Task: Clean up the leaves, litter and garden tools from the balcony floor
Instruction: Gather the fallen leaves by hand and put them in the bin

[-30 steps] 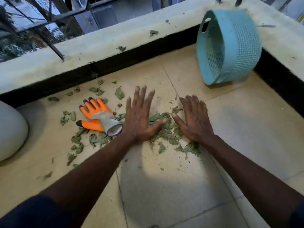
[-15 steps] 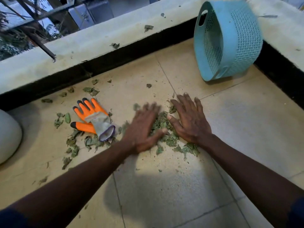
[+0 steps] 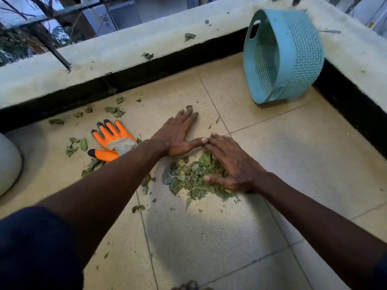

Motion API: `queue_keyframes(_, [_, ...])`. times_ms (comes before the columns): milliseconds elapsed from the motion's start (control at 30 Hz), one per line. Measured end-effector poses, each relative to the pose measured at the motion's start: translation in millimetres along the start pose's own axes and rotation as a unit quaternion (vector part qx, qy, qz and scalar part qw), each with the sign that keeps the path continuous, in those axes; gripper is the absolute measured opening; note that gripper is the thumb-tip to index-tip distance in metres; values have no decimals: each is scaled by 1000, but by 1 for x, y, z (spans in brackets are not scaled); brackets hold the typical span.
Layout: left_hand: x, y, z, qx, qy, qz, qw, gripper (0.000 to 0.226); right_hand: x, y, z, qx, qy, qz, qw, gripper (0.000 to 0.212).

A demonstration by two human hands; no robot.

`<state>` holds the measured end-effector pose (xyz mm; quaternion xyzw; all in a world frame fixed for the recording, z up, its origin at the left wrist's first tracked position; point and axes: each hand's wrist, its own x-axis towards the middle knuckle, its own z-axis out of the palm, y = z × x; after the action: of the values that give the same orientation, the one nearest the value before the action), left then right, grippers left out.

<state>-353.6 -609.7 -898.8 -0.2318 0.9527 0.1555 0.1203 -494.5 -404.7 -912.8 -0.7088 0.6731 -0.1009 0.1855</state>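
A pile of dry green leaves lies on the beige floor tiles at the middle. My left hand lies flat on the tile just behind the pile, fingers straight. My right hand rests palm down on the pile's right side, fingers spread. The left thumb tip touches my right fingertips. An orange garden glove with black fingertips and a grey cuff lies on the floor left of my left forearm. More loose leaves are scattered around the glove and along the wall.
A light blue plastic basket lies on its side in the far right corner, mouth facing left. A low concrete parapet with a few leaves on top bounds the floor. A white rounded object sits at the left edge.
Both hands have swept leaves toward me into a tighter pile. My left hand moved right and farther out; my right hand slid onto the pile.
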Motion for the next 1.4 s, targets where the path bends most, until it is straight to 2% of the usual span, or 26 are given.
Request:
queue_keyframes(67, [-7, 8, 7, 10, -12, 25, 1000, 91, -6, -5, 3, -32, -23, -13, 999, 97])
queue_keyframes(133, [-34, 21, 20, -29, 1, 62, 998, 80, -10, -6, 8, -36, -21, -22, 999, 87])
queue_keyframes(267, [-104, 43, 49, -93, 66, 80, 990, 85, -19, -6, 10, -43, 61, -41, 996, 66])
queue_keyframes(367, [-136, 50, 65, -38, 107, 50, 992, 99, -28, -7, 4, -69, 84, -42, 993, 76])
queue_keyframes(500, [-135, 51, 78, 11, 106, 17, 994, 112, -35, -2, 0, -118, 14, -22, 993, 101])
queue_keyframes(567, [-123, 52, 76, 26, 116, 16, 993, 110, -31, -1, 4, -151, 6, -17, 988, 94])
queue_keyframes(633, [-108, 52, 73, 36, 141, 25, 989, 99, -25, -1, 10, -166, 43, -25, 985, 76])
queue_keyframes(733, [-84, 49, 67, 14, 176, 52, 983, 68, -12, 1, 15, -147, 113, -54, 981, 52])
queue_keyframes(833, [-70, 42, 65, -4, 204, 91, 975, 49, -4, 4, 16, -138, 153, -65, 976, 37])
queue_keyframes(1000, [-67, 40, 65, 18, 202, 112, 973, 37, -3, 0, 17, -90, 147, -29, 985, 26])
queue_keyframes(1133, [-66, 44, 59, 27, 179, 98, 979, 33, 2, -10, 18, -71, 177, 68, 979, 35])
queue_keyframes(1200, [-66, 42, 56, 24, 180, 93, 979, 34, 12, -15, 20, -50, 254, 124, 958, 38])
queue_keyframes(1300, [-65, 43, 46, -44, 192, 44, 980, 33, 19, -19, 13, 113, 352, 237, 898, 35])
queue_keyframes(1400, [-65, 58, 20, -142, 248, -30, 958, 40, 11, -31, 2, 328, 397, 318, 796, 43])
